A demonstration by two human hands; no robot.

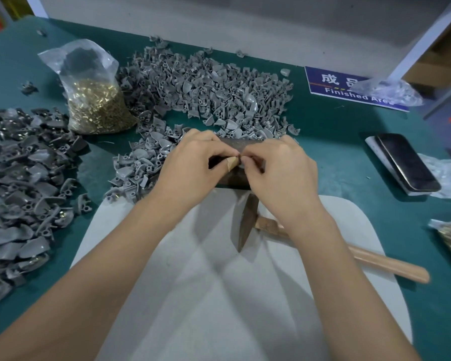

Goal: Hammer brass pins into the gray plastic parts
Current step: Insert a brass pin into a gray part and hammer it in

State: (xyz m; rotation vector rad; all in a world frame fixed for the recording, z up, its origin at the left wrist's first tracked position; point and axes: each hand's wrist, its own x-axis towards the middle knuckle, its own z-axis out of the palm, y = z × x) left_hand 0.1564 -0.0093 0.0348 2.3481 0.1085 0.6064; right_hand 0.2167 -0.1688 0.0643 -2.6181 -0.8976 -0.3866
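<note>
Both hands meet over a dark metal block at mid-desk: the left hand and right hand have fingertips pinched together on something tiny, probably a gray plastic part; I cannot tell. Such parts look light and stiff, the brass pins small and slippery. The hammer lies untouched nearby.

Factory workbench, gray parts heap, "Finished Area" sign

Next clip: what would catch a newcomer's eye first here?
Probably the two hands, left hand and right hand, pinching something small together over a dark block at centre. Then the sprawling pile of gray plastic parts behind them, and the bag of brass pins at upper left.
</note>
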